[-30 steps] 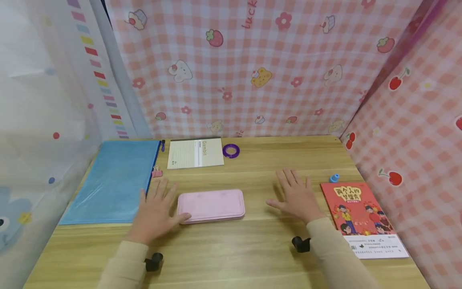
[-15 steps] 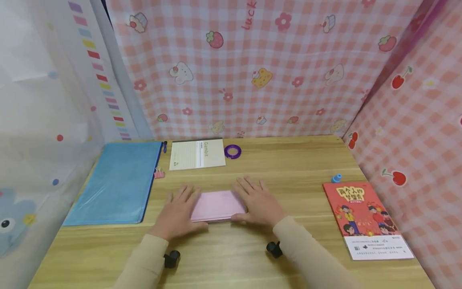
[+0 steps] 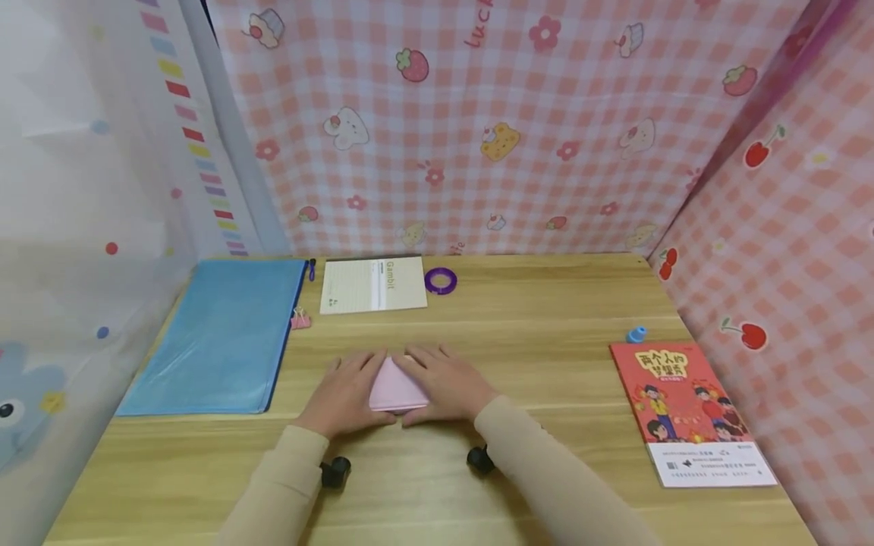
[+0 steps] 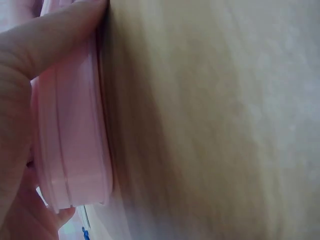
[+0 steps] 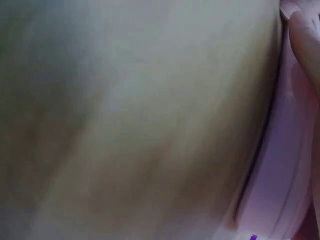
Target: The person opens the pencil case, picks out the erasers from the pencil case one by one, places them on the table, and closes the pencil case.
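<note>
A pink pencil case [image 3: 397, 387] lies flat on the wooden table, its lid closed. My left hand [image 3: 350, 393] holds its left part and my right hand [image 3: 445, 385] its right part. Both thumbs lie along the near side, their tips almost meeting, while the fingers reach over the top toward the far edge. Only a wedge of the lid shows between the hands. The left wrist view shows the thumb pressed on the case's side wall [image 4: 80, 130]. At the right border of the right wrist view, the other end of the case [image 5: 277, 175] appears beside the thumb.
Left of the hands lies a blue zip folder [image 3: 212, 337], with a pink binder clip [image 3: 300, 319] at its edge. Behind are a notebook [image 3: 372, 284] and a purple tape roll [image 3: 441, 280]. A red booklet [image 3: 672, 394] and small blue object [image 3: 636, 334] are at the right.
Both hands came inward from either side onto the pencil case, first at its ends, then closer together until the thumbs nearly meet. The case stays on the table.
</note>
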Demonstrator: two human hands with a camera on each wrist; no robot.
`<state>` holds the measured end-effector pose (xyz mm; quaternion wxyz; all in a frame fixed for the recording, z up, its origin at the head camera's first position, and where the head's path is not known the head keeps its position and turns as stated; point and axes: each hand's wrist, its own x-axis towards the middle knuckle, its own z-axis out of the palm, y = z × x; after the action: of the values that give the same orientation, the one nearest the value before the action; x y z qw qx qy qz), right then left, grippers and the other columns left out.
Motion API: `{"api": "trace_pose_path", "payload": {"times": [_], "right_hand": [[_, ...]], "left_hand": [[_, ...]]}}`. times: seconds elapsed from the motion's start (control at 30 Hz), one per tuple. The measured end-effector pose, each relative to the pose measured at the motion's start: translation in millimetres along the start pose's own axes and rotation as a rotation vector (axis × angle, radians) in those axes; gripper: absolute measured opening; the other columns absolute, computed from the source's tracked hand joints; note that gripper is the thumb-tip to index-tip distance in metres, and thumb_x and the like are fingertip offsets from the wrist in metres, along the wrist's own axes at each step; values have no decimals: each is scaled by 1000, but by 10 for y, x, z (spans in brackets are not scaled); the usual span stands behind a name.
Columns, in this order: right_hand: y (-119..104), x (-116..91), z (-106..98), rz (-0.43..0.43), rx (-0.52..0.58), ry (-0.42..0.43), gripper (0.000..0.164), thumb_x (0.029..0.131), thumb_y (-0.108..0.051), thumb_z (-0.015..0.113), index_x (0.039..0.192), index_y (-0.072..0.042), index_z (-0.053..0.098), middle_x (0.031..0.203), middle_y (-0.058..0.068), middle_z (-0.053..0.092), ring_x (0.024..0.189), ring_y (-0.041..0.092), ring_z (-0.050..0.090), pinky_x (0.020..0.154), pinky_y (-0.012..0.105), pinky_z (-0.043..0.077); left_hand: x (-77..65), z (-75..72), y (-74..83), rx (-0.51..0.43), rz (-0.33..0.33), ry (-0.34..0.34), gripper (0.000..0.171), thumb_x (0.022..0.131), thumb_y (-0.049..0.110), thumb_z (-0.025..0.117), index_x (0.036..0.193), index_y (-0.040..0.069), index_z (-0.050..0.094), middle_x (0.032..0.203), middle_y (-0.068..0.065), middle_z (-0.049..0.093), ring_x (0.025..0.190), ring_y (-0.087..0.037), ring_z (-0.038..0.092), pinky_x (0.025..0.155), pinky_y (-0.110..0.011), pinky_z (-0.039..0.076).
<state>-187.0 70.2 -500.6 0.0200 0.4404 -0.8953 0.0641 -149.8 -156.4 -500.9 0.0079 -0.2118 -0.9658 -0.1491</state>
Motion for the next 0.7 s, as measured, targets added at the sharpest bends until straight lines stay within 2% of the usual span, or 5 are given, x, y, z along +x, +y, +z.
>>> {"api": "trace_pose_path", "payload": {"times": [0.13, 0.27, 0.7], "right_hand": [[-8, 11, 34, -11, -32, 18, 103, 74, -79, 55, 152, -17, 29, 146, 7, 43, 134, 23, 39, 113, 49, 29], [-3, 11, 49, -13, -54, 24, 100, 76, -79, 52, 152, -17, 29, 143, 6, 45, 132, 23, 40, 113, 45, 29], [-70, 7, 7, -13, -101, -60, 93, 85, -75, 43, 154, -16, 24, 144, 12, 41, 133, 30, 38, 111, 52, 31]], "left_hand": [[17, -9, 15, 3, -12, -23, 111, 64, 64, 79, 149, 8, 35, 140, -15, 46, 128, -33, 44, 109, -64, 25], [22, 1, 16, 16, -2, -17, 110, 64, 63, 79, 148, 7, 36, 138, -14, 48, 127, -32, 45, 108, -63, 26], [23, 5, 52, 7, -36, -37, 108, 67, 59, 79, 148, 5, 34, 140, -18, 45, 129, -36, 42, 109, -64, 23]]}}
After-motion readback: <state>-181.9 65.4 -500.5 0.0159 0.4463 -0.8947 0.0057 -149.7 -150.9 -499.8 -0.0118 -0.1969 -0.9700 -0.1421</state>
